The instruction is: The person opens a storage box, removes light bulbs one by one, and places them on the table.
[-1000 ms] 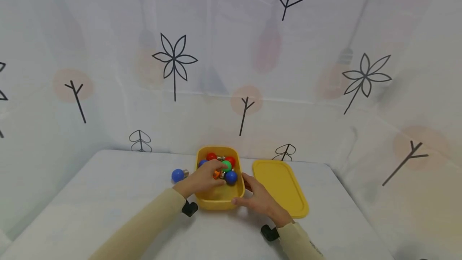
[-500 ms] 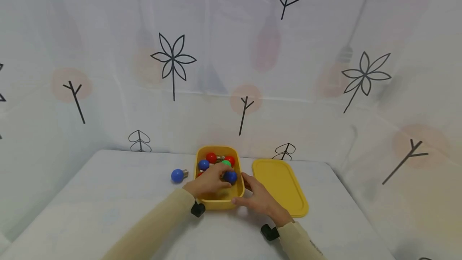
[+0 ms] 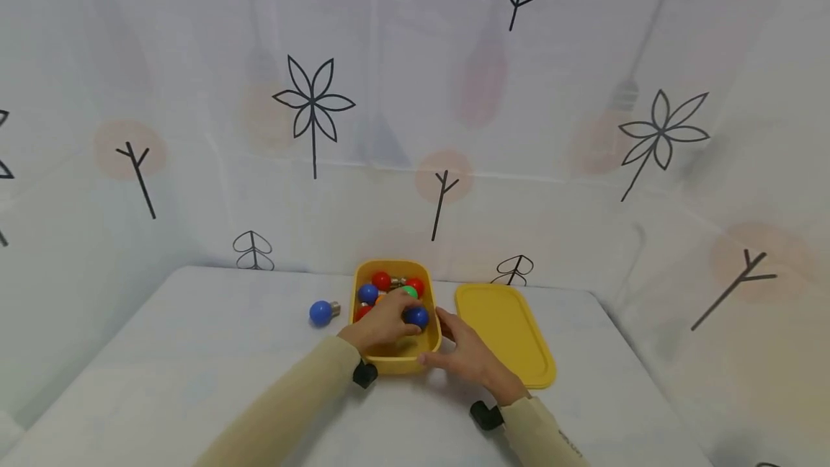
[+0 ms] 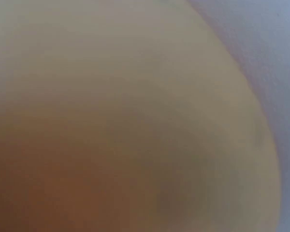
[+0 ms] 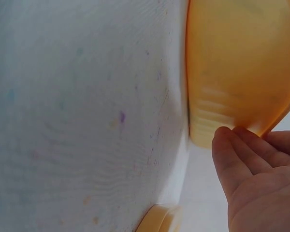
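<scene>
A yellow plastic box (image 3: 397, 365) in the head view contains several small coloured light bulbs. My left hand (image 3: 384, 321) reaches in from the left, fingers and thumb curled about a blue bulb (image 3: 418, 318) near the right wall; its base is hidden under the hand. A green bulb (image 3: 409, 292) lies just beyond the fingertips. At the front right corner, my right hand (image 3: 470, 355) rests its thumb and fingertips against the outside of the box. Its nearly straight fingers (image 5: 232, 154) touch the wall in the right wrist view. The left wrist view is mostly a blurred sleeve (image 4: 135, 72).
A yellow lid (image 3: 502, 334) lies flat right of the box. Another blue bulb (image 3: 320, 313) lies on the white table (image 3: 162, 373) to the left. Red bulbs (image 3: 382, 280) fill the back of the box. A printed white cloth (image 3: 376, 128) hangs behind.
My left hand has moved rightward inside the box, from above the orange bulb to the blue bulb by the right wall. My right hand has stayed at the corner.
</scene>
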`<act>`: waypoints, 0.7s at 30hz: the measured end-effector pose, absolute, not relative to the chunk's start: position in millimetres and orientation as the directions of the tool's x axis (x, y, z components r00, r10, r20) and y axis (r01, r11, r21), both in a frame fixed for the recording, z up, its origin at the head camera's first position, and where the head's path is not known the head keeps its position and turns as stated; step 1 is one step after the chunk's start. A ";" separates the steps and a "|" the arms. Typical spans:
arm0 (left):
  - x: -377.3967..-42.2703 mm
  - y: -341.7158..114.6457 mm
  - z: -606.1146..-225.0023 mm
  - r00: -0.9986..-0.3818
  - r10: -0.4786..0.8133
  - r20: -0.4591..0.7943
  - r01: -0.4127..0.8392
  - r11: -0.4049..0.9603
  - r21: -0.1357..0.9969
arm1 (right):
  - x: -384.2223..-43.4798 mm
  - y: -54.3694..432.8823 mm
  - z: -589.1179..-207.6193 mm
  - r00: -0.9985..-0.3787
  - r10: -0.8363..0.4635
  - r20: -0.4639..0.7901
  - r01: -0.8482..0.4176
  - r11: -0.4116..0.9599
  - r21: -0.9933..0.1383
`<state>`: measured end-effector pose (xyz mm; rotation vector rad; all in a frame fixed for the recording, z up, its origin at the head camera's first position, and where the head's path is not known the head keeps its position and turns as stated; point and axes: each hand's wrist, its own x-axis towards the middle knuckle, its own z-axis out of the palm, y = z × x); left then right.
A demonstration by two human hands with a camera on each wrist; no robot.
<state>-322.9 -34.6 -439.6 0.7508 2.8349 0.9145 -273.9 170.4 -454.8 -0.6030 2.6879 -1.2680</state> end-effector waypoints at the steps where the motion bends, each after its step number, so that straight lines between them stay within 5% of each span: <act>1: -323.1 -33.6 -439.4 -0.880 0.468 0.076 0.424 0.707 0.566 | -274.3 170.6 -454.8 -0.916 -0.396 0.070 -0.306 0.574 -0.759; 21: -325.6 -28.6 -444.0 -0.850 0.522 0.069 0.450 0.652 0.610 | -272.8 170.7 -453.0 -0.910 -0.407 0.083 -0.316 0.550 -0.773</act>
